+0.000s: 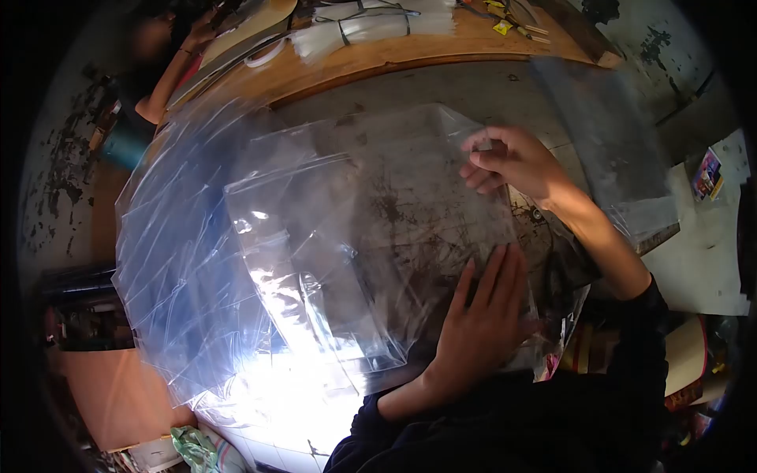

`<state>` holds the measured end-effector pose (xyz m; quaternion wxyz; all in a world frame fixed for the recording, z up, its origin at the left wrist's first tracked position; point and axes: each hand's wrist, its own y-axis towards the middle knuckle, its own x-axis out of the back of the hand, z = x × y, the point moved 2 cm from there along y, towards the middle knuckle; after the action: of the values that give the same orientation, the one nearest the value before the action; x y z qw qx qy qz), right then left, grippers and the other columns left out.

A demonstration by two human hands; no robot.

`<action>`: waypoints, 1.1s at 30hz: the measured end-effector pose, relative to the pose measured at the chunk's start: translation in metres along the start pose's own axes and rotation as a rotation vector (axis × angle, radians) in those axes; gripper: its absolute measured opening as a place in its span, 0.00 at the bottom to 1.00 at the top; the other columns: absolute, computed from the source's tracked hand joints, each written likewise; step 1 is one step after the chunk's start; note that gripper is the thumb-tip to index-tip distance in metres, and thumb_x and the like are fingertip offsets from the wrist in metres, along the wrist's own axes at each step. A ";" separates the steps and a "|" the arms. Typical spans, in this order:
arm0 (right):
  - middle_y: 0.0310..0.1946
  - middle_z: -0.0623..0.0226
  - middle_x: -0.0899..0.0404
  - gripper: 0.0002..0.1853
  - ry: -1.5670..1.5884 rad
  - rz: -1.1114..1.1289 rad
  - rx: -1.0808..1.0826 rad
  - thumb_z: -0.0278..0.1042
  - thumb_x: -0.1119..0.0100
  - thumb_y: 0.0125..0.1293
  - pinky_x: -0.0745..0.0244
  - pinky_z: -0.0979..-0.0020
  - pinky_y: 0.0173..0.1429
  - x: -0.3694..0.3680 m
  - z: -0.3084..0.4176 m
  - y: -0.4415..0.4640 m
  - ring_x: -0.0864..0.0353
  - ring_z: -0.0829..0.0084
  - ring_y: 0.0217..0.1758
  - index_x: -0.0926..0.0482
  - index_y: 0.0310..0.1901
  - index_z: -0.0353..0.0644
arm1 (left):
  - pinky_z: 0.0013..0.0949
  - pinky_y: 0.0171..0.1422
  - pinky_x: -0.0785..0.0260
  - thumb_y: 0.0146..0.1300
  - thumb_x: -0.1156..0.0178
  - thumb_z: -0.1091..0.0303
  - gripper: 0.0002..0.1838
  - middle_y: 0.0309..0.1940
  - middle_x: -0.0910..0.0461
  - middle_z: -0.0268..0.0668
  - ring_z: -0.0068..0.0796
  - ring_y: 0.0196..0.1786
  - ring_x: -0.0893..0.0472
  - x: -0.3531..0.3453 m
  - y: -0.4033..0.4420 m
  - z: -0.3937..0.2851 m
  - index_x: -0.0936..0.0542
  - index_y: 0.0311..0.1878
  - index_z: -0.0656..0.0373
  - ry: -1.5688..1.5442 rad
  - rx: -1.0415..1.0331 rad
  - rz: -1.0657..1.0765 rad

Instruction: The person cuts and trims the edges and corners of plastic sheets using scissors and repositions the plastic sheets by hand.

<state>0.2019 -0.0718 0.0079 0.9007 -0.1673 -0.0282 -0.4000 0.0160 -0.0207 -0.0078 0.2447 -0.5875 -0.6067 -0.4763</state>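
A large fanned pile of clear plastic sheets or bags [181, 268] covers the left of the work surface, with bright glare at its lower part. Over it lies a smaller clear plastic bag [292, 260]. Another clear sheet reaches right to both hands. My right hand [509, 165] is raised at the sheet's upper right corner, thumb and fingers pinched on it. Lower down, my left hand [485, 307] lies flat on the sheet near its right edge, fingers stretched out.
Behind is a wooden table [378, 67] bearing a tied bundle of clear plastic [355, 27] and a tape roll [266, 52]. More plastic [615, 142] lies at the right. Another person's arm [162, 91] shows at upper left. An orange container [118, 394] stands lower left.
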 end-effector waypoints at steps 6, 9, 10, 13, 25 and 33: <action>0.34 0.70 0.22 0.14 -0.491 -0.243 0.211 0.42 0.42 0.62 0.32 0.76 0.45 0.012 0.005 0.018 0.26 0.81 0.40 0.23 0.42 0.39 | 0.54 0.71 0.60 0.55 0.42 0.44 0.30 0.61 0.33 0.41 0.37 0.66 0.37 0.072 -0.071 0.017 0.28 0.58 0.50 0.258 0.324 -0.104; 0.37 0.70 0.23 0.14 -0.241 -0.282 0.147 0.42 0.43 0.63 0.34 0.76 0.47 0.002 0.018 0.014 0.29 0.81 0.42 0.23 0.42 0.40 | 0.48 0.50 0.35 0.60 0.44 0.51 0.29 0.54 0.30 0.47 0.41 0.51 0.27 0.092 -0.097 0.051 0.31 0.61 0.57 0.466 0.651 -0.626; 0.41 0.68 0.24 0.14 -0.171 -0.144 0.158 0.43 0.43 0.63 0.34 0.76 0.48 0.009 0.010 0.027 0.29 0.80 0.46 0.23 0.42 0.41 | 0.44 0.47 0.32 0.57 0.40 0.54 0.30 0.52 0.29 0.46 0.40 0.49 0.26 0.092 -0.100 0.055 0.31 0.61 0.57 0.377 0.715 -0.588; 0.33 0.73 0.25 0.14 -0.213 -0.215 0.206 0.44 0.45 0.64 0.34 0.80 0.40 0.005 0.014 0.023 0.29 0.84 0.37 0.24 0.40 0.40 | 0.31 0.35 0.28 0.41 0.28 0.72 0.41 0.45 0.29 0.41 0.35 0.43 0.24 0.079 -0.102 0.064 0.33 0.63 0.52 0.267 0.743 -0.507; 0.21 0.81 0.32 0.13 -0.350 -0.757 0.204 0.43 0.45 0.64 0.46 0.82 0.24 0.118 0.018 -0.072 0.41 0.90 0.20 0.22 0.36 0.39 | 0.28 0.29 0.36 0.47 0.31 0.72 0.26 0.29 0.27 0.32 0.23 0.25 0.27 0.057 -0.041 0.052 0.26 0.51 0.58 -0.285 0.545 -0.353; 0.49 0.57 0.27 0.18 -1.527 -1.054 0.195 0.35 0.44 0.61 0.29 0.65 0.51 0.126 -0.040 -0.073 0.25 0.55 0.49 0.29 0.52 0.41 | 0.31 0.28 0.31 0.50 0.36 0.75 0.20 0.30 0.26 0.37 0.33 0.31 0.23 0.034 -0.036 0.042 0.23 0.49 0.58 0.062 0.341 -0.334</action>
<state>0.2312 -0.2199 0.0136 0.3501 -0.2741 -0.7187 -0.5346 -0.0131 0.0367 -0.0071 0.2766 -0.4141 -0.7593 -0.4190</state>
